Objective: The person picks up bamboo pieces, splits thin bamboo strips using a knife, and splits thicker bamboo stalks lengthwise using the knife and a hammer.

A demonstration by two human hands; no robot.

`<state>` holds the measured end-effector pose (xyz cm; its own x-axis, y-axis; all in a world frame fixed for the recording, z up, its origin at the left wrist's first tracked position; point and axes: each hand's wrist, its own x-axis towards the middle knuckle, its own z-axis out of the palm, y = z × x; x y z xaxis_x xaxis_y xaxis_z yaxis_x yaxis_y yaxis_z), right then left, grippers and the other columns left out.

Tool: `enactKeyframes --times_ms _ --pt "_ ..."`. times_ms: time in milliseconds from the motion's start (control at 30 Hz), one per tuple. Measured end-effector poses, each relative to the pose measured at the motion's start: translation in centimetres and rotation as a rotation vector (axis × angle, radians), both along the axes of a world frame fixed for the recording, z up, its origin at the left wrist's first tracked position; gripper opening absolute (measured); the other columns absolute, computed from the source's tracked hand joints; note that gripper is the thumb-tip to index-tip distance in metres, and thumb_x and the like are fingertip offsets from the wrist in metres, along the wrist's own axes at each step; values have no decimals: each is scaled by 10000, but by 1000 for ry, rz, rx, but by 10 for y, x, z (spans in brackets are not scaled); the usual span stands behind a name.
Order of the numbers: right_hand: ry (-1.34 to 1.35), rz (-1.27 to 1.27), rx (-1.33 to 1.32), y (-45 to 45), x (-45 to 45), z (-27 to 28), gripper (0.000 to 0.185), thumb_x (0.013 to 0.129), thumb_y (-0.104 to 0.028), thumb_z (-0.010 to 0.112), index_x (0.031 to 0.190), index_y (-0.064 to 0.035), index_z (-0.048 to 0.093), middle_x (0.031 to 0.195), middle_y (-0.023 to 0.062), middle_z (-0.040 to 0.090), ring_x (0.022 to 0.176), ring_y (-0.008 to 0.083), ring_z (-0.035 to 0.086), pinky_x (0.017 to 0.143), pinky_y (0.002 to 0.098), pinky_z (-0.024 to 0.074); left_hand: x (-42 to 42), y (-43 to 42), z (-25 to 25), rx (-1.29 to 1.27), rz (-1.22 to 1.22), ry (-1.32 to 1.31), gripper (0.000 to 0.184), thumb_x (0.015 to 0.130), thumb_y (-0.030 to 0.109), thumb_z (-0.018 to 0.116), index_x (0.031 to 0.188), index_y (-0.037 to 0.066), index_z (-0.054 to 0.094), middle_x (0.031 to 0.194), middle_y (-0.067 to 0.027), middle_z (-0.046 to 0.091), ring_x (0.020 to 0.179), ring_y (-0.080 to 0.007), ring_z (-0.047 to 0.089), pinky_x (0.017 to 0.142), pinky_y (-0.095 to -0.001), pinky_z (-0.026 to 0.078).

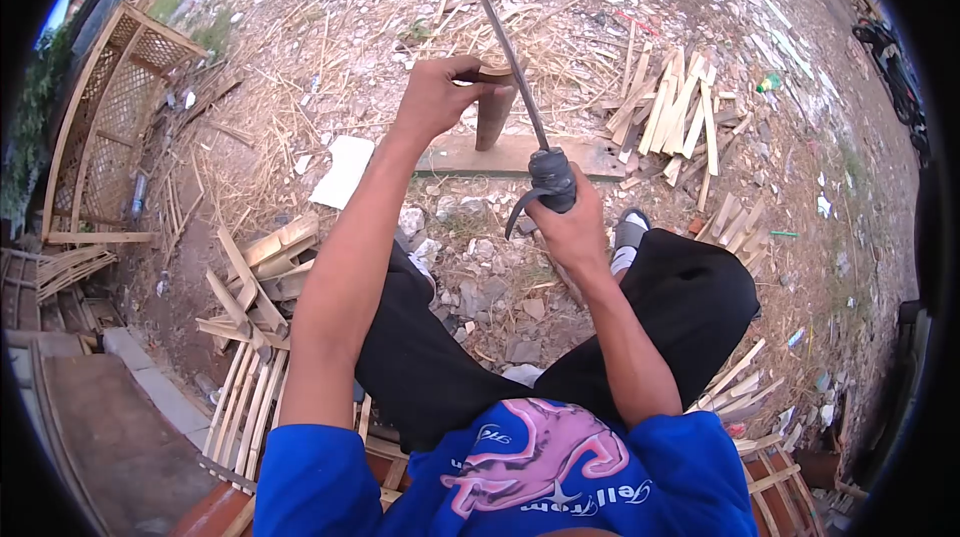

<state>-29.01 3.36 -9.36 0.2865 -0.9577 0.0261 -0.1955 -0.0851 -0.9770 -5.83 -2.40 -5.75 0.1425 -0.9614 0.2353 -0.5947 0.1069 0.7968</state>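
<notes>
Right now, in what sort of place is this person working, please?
Probably an open-air yard for cutting wood or bamboo: stony, littered ground, a pile of cut strips, and a long blade in the right hand.

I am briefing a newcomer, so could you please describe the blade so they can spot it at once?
Find the plank lying crosswise above the picture's middle. Just below it, the right hand grips a black handle, from which the blade runs to the picture's top edge. Long, narrow and dark, it stands out from the pale wood strips.
</notes>
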Motion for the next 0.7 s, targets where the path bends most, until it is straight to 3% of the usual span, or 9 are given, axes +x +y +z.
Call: enactKeyframes --times_ms 167,267,433,700 --pt "-61 -8 12 0 2 -8 317 737 -155 728 1010 -28 627 803 82 666 723 160 617 695 323 489 -2 -1 0 -27 -6 -11 303 761 198 831 988 22 733 849 -98 740 749 -135 663 696 -309 510" --pt "-82 5 35 0 0 -11 309 740 -145 726 1009 -33 621 798 68 658 728 144 608 694 313 486 -4 1 4 8 -4 -1 302 765 239 834 979 40 758 829 -45 720 762 -118 633 685 -295 489" --pt "-117 -6 30 3 0 -6 299 739 -136 730 997 -33 617 812 67 660 741 134 607 700 305 483 3 -3 -3 -39 -4 8 302 765 250 838 969 41 758 793 -32 705 716 -94 592 644 -295 466" --pt "-19 -17 -18 -1 4 0 295 722 -137 728 977 -34 620 787 84 667 705 184 624 694 333 493 -1 -1 -3 -11 4 6 297 767 255 839 953 39 755 778 -26 700 698 -82 582 628 -283 460"
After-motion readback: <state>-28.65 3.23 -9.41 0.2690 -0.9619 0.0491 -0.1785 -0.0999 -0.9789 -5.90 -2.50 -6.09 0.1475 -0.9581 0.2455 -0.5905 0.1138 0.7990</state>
